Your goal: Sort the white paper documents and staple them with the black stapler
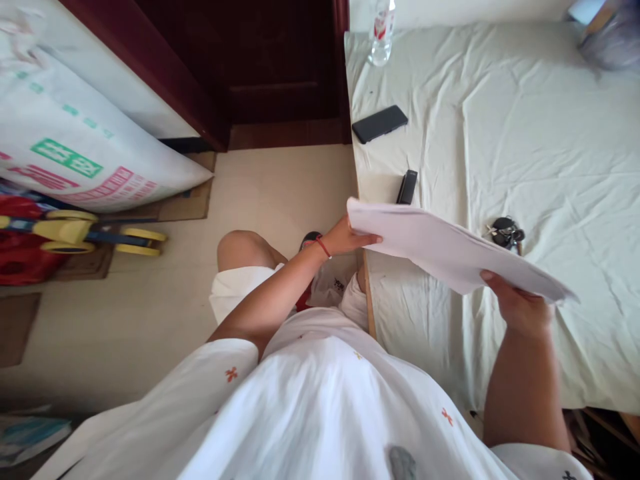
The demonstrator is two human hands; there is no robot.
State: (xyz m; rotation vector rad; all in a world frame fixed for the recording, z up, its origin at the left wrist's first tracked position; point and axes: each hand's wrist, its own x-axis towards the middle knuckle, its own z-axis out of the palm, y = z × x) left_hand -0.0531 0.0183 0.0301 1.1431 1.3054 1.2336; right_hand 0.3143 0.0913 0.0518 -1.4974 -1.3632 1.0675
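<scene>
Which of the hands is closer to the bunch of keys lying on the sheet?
The right hand, gripping the paper's near edge, sits just below the keys. The left hand holds the far-left corner, farther off, past the table edge.

The white sack [75,143] carries green and pink printed characters, too blurred to read. The bottle [383,33] label shows red print, also illegible.
</scene>
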